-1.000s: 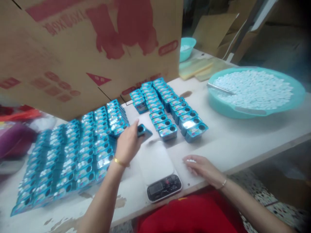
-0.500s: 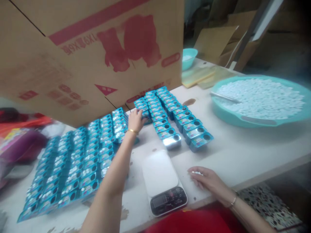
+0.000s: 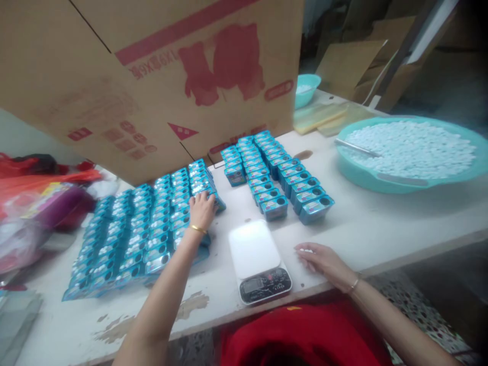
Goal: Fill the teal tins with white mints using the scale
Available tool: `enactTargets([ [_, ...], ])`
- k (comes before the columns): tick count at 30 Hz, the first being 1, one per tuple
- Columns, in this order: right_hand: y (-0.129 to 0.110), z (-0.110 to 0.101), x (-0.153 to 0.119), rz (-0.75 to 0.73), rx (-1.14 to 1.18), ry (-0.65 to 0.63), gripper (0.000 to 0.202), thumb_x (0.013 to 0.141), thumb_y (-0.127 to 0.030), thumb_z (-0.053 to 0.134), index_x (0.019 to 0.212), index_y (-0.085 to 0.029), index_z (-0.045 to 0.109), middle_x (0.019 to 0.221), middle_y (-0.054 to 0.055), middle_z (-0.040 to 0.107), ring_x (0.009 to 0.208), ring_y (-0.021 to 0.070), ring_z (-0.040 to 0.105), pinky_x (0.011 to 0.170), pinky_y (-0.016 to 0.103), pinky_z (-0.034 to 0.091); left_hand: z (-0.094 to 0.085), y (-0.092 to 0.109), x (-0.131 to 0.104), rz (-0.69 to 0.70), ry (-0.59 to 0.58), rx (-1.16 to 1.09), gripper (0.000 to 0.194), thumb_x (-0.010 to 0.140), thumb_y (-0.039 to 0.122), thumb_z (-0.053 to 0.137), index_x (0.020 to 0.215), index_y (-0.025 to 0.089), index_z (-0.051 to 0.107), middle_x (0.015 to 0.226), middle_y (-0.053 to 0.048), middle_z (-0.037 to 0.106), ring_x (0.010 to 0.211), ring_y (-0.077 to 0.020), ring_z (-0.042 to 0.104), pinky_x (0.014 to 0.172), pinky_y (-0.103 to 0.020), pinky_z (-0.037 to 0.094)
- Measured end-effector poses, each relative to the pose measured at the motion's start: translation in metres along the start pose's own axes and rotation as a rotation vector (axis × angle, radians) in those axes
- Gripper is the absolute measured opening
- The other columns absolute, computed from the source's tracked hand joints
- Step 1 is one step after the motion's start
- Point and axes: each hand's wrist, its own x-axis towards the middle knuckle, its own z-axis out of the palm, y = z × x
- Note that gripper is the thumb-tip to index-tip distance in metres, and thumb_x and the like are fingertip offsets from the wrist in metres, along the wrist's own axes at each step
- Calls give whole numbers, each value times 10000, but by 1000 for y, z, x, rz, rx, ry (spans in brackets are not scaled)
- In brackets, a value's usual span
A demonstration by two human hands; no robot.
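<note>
My left hand reaches over the left group of small blue plastic boxes. Its fingers close over a blue box at the near end of that group's right column; part of the box is hidden under the hand. Many boxes in this group have white tablets on top. My right hand hovers near the table's front edge, right of the white digital scale. Its fingers curl together around a few small white tablets, only partly seen. The scale's plate has nothing on it.
Another group of blue boxes stands behind the scale. A wide turquoise basin of white tablets, with a metal scoop, is at right. A large cardboard carton rises behind; a small turquoise bowl sits farther back.
My left hand has moved from the gap beside the right group back to the left group's near boxes. The right hand stays beside the scale. The view has shifted somewhat.
</note>
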Motion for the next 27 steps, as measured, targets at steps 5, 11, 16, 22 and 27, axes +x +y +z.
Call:
enactTargets([
  [5,-5,1,-6,2,34,15,466,611,-461,747,889,-108,624,593,1,565,474,70,419,452,223,274,-25,12,-17,76,11,-35,154,838,236,487,948,212,592,1199,-124,514,1117,-290,448,940,-456,325],
  [11,-4,-4,-21,38,73,49,409,612,-388,752,874,-108,612,602,4,589,475,57,446,453,196,286,-89,51,-58,281,-100,-111,161,886,310,434,886,192,543,892,-77,578,803,-214,563,683,-319,410],
  [16,-5,-6,-35,63,104,23,366,641,-363,746,865,-106,612,623,9,602,489,54,461,464,189,311,-105,92,-71,424,-191,-119,106,867,257,470,922,175,510,859,-73,608,788,-209,574,658,-305,408],
  [22,-8,-12,-44,82,138,-10,377,637,-346,770,899,-114,629,677,20,617,571,82,526,523,204,389,-104,93,-69,379,-197,-224,322,840,376,545,1091,182,490,918,-75,641,852,-224,600,714,-305,435],
  [27,-10,-17,-48,141,115,10,352,674,-326,753,941,-130,632,773,55,667,680,111,593,631,222,456,-100,57,-90,118,68,-572,303,862,423,501,1054,192,543,996,-56,645,867,-176,611,758,-283,459],
])
